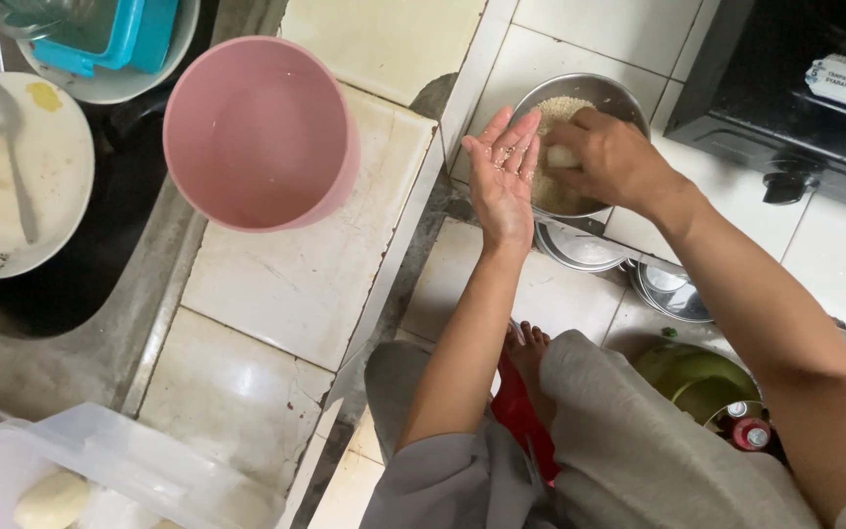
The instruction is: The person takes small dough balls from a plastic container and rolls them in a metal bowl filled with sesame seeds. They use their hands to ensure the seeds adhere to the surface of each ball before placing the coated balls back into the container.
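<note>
- A metal bowl of rice point(580, 103) sits on a white tiled floor, just below a black stove point(795, 88).
- The left hand point(503, 171) hovers at the bowl's rim, palm up, grip wide, a few grains stuck to its fingers.
- The right hand point(611, 157) reaches into the bowl, grip curled around a small white scoop point(562, 156) resting in the rice.
- A pink plastic bucket point(258, 132) stands empty on the tiled surface, well apart to the left.
- A dirty plate with a spoon point(12, 171) lies in the sink.
</note>
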